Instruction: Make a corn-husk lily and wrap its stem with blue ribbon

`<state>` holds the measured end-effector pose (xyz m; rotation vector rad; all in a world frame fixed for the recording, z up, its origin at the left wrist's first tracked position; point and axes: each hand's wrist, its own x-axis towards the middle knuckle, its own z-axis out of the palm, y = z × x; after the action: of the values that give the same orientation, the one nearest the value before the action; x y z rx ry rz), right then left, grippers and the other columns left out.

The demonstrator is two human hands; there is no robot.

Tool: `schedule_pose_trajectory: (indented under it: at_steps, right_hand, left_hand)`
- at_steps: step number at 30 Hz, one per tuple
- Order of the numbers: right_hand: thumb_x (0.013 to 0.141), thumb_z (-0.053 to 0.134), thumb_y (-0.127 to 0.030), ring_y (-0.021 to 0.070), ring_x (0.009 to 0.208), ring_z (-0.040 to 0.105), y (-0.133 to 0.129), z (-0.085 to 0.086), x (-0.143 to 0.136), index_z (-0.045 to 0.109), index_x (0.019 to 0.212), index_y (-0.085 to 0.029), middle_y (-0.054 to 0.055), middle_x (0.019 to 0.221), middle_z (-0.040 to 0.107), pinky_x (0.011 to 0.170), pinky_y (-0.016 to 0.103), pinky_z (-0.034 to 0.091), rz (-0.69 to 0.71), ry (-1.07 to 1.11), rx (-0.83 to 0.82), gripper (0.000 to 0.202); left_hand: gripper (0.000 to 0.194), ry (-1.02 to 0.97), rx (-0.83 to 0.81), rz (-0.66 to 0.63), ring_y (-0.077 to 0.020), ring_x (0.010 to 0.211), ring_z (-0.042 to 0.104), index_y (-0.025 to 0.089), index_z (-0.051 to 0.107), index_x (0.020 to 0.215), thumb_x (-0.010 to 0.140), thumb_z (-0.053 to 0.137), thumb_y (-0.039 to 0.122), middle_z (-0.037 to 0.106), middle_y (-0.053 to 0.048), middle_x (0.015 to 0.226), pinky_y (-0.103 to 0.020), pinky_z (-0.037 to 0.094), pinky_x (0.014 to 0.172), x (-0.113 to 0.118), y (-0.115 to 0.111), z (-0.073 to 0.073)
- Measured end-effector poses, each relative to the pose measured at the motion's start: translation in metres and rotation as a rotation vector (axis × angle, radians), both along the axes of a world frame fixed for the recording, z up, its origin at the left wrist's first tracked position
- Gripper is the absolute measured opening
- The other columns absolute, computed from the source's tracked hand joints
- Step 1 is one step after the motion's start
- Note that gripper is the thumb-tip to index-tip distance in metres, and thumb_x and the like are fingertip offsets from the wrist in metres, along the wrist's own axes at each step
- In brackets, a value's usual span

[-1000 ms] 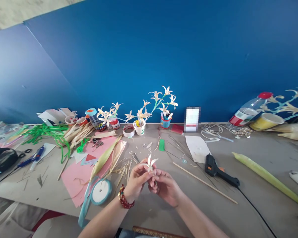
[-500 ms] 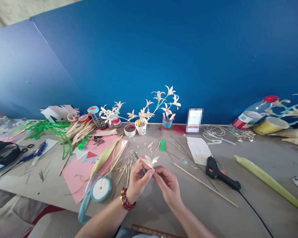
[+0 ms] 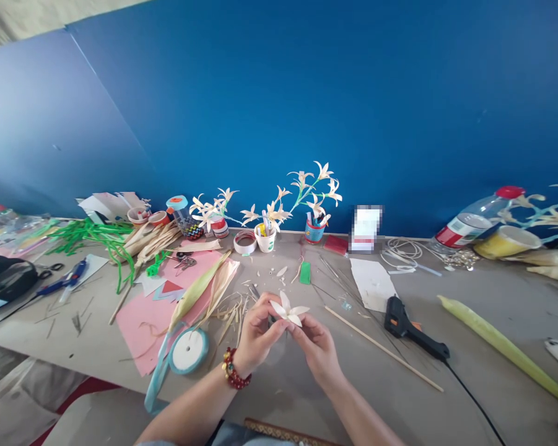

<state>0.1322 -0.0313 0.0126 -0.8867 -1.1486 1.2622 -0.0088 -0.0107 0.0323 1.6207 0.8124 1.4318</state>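
A cream-white flower with pointed petals [image 3: 290, 309] is held between my two hands above the table's near middle. My left hand [image 3: 261, 328], with a red bead bracelet [image 3: 235, 370] at the wrist, pinches it low on its left side. From the right, the thumb and fingers of my right hand [image 3: 316, 344] close on its base. The petals face up toward me and fan apart. My fingers hide the flower's underside. Dry husk strips [image 3: 232, 317] lie just left of my left hand, and a thin wooden stick [image 3: 383, 348] lies right of my right hand.
A black glue gun [image 3: 411, 328] and a green husk [image 3: 501, 347] lie at right. On the left are a blue ribbon roll [image 3: 189, 350] and pink paper [image 3: 137, 328]. Finished flowers [image 3: 322, 170], cups [image 3: 264, 238] and a bottle [image 3: 469, 223] stand along the blue wall.
The flower has turned and tilted, so its open petals now show spread out from above. My right hand has shifted slightly up against it. My left hand keeps its hold.
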Motion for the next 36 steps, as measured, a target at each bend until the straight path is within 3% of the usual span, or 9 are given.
schedule_pose_trajectory:
  at_steps: [5,8,20,28,36]
  right_hand:
    - [0.088,0.063,-0.034,0.0218,0.085,0.064,0.001,0.006,0.006,0.069,0.089,-0.021,0.006,0.089,0.070,0.078,0.031,0.051,-0.021,-0.147,0.162,0.014]
    - [0.089,0.061,-0.029,0.0214,0.084,0.064,0.001,0.009,0.007,0.068,0.089,-0.022,0.005,0.088,0.069,0.078,0.031,0.051,-0.030,-0.197,0.223,0.010]
    - [0.087,0.058,-0.017,0.0212,0.086,0.064,-0.001,0.019,0.014,0.065,0.096,-0.023,0.005,0.094,0.068,0.076,0.029,0.050,-0.032,-0.331,0.246,0.013]
    - [0.090,0.056,-0.027,0.0236,0.093,0.058,-0.018,0.046,0.030,0.058,0.092,-0.022,0.008,0.094,0.060,0.081,0.034,0.048,-0.065,-0.333,0.256,0.006]
    - [0.092,0.057,-0.027,0.0170,0.071,0.054,-0.018,0.059,0.016,0.060,0.079,-0.020,0.003,0.077,0.058,0.064,0.027,0.045,-0.092,-0.275,0.167,0.015]
  left_hand:
    - [0.006,0.147,0.297,0.114,-0.0220,0.089,0.058,0.020,0.064,0.086,0.085,0.060,0.016,0.065,-0.007,0.086,-0.044,0.046,0.090,-0.003,-0.001,0.004]
    - [0.008,0.204,0.372,0.153,-0.0225,0.088,0.059,0.020,0.063,0.089,0.084,0.059,0.015,0.066,-0.007,0.086,-0.047,0.045,0.092,-0.004,-0.002,0.002]
    - [0.010,0.272,0.417,0.194,-0.0215,0.086,0.060,0.022,0.061,0.089,0.083,0.059,0.014,0.067,-0.006,0.085,-0.047,0.046,0.091,-0.005,-0.001,-0.005]
    - [0.009,0.284,0.448,0.239,-0.0200,0.083,0.060,0.021,0.062,0.087,0.082,0.061,0.014,0.068,-0.005,0.084,-0.044,0.046,0.089,-0.002,-0.001,-0.003]
    - [0.014,0.320,0.504,0.281,-0.0203,0.083,0.060,0.022,0.061,0.089,0.080,0.062,0.010,0.067,-0.004,0.084,-0.046,0.045,0.092,-0.003,-0.005,-0.001]
